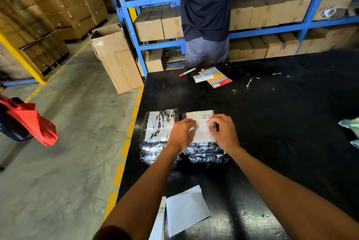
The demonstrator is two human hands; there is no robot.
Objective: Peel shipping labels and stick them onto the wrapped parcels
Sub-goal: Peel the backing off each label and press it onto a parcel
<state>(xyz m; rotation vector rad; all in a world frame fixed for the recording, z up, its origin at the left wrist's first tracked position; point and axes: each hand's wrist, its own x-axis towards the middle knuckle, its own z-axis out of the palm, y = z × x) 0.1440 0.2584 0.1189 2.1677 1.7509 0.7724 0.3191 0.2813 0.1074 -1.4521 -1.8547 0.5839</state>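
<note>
Two stacks of black plastic-wrapped parcels sit side by side on the black table (pixel 272 123). The left stack (pixel 157 132) shines with glare on top. On the right stack (pixel 207 152) lies a white shipping label (pixel 200 118). My left hand (pixel 182 134) and my right hand (pixel 223 130) both rest flat on that label, fingers spread and pressing down. A white backing sheet (pixel 186 210) lies near the table's front edge, beside a strip of further labels (pixel 159 220).
A red marker (pixel 187 72) and coloured sticker sheets (pixel 212 77) lie at the table's far edge. A person in a dark shirt (pixel 204 6) stands at blue shelving full of cartons. An open carton (pixel 114 55) stands on the floor left. A red bag (pixel 29 121) hangs far left.
</note>
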